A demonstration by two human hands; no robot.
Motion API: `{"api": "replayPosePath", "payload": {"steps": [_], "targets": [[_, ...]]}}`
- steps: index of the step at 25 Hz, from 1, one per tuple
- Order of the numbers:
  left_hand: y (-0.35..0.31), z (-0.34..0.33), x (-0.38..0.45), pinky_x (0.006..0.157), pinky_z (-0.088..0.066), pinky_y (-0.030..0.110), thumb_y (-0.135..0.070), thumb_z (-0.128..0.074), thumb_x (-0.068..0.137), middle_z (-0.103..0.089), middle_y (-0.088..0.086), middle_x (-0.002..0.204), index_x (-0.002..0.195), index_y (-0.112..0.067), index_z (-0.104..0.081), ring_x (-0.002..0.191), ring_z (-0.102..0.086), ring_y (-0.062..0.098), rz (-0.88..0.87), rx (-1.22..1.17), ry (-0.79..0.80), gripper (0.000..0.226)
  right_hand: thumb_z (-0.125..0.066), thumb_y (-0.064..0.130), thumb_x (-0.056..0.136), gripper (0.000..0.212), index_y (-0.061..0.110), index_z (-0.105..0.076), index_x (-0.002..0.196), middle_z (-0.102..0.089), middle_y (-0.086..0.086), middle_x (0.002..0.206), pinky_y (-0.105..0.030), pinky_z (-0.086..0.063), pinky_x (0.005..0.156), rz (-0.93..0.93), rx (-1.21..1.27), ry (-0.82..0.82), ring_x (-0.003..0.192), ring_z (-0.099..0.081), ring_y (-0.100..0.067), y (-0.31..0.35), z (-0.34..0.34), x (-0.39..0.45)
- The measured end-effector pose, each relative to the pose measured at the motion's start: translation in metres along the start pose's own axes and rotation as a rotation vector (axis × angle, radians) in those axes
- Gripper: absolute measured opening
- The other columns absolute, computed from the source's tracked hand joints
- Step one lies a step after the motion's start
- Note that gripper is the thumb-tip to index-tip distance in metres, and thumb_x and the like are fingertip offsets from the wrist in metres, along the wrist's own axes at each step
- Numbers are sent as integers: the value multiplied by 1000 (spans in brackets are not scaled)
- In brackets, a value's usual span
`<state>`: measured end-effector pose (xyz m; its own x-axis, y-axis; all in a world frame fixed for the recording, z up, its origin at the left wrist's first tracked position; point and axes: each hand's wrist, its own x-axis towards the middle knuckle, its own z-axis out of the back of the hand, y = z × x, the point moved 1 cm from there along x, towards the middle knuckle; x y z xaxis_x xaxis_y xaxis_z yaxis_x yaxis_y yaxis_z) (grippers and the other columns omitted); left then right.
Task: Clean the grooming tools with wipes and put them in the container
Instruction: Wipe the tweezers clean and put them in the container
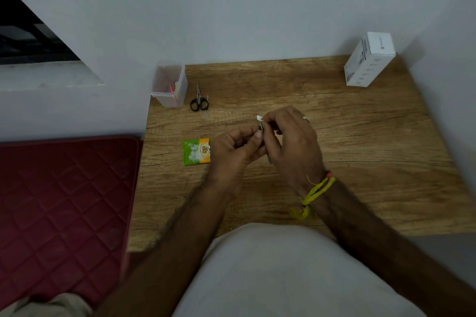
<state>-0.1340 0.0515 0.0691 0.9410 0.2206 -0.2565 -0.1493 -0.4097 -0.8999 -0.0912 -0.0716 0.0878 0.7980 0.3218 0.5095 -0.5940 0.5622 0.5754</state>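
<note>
The worktop, wood-grain, carried everything; places below are given rel. to the container. One white box stood far right of it, at the back corner. One clear container sat at the back-left edge w/ pink and yellow bits inside, too small to name. One green-orange wipe sachet lay nearer the person, slightly right of it. One pair of black-handled scissors lay just right of the container, a thin metal tool touching or just beside them.

Step in hand, by my read: wiping a tool. Left hand pinched a small metal tool, type unclear; right hand pinched one white wipe against its top. Both hands were held near-right of the container. Next calls for finishing the rub, then a reach back-left to drop the tool in; scissors etc. not yet in the container.
</note>
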Motion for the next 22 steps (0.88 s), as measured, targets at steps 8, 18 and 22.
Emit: {"api": "replayPosePath", "payload": {"steps": [8, 18, 22], "targets": [[-2, 3, -4, 69, -58, 25, -2, -63, 93, -76, 8, 91, 109, 0, -71, 84, -73, 16, 22, 27, -9, 17, -60, 7, 96, 7, 3, -67, 98, -64, -5, 96, -36, -53, 75, 18, 86, 60, 88, -59, -16, -2, 1, -3], [-3, 1, -3, 71, -58, 23, -2, -62, 93, -76, 7, 92, 107, -2, -71, 85, -73, 14, 50, 28, 1, 16, -64, 5, 93, 6, 3, -69, 96, -65, -3, 91, -33, -52, 72, -80, 198, 21, 84, -60, -15, -5, 5, -6], [-4, -3, -2, 71, -58, 24, -1, -63, 92, -77, 7, 91, 105, -3, -72, 85, -73, 15, 61, 39, -25, 16, -64, 5, 94, 6, 3, -68, 98, -64, -3, 91, -34, -52, 72, -66, 211, 46, 84, -59, -15, -6, 5, -9]]}}
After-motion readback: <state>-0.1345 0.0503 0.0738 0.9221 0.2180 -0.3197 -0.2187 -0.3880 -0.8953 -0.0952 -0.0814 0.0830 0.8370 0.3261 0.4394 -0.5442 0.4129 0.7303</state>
